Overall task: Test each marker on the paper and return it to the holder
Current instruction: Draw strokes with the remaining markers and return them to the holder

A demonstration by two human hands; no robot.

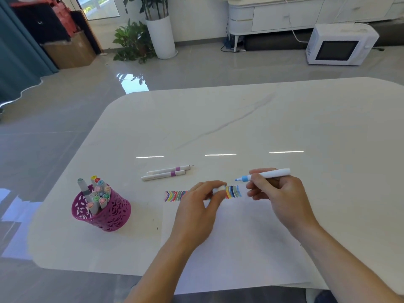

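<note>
Above the far edge of the paper (240, 248), the right hand (282, 195) grips 1 uncapped blue marker (271, 173), fingers and thumb curled round its white barrel, tip pointing left. Just beside that tip, the left hand (196, 206) pinches 1 small white cap (219, 190) between thumb and fingertips, over 1 row of coloured strokes (177, 195) on the sheet. Beyond the paper, 2 capped markers with purple bands (166, 173) lie side by side on the white table (284, 119). Well to the left stands 1 purple holder (109, 215) with roughly 10 markers, too crowded to count exactly.
</note>
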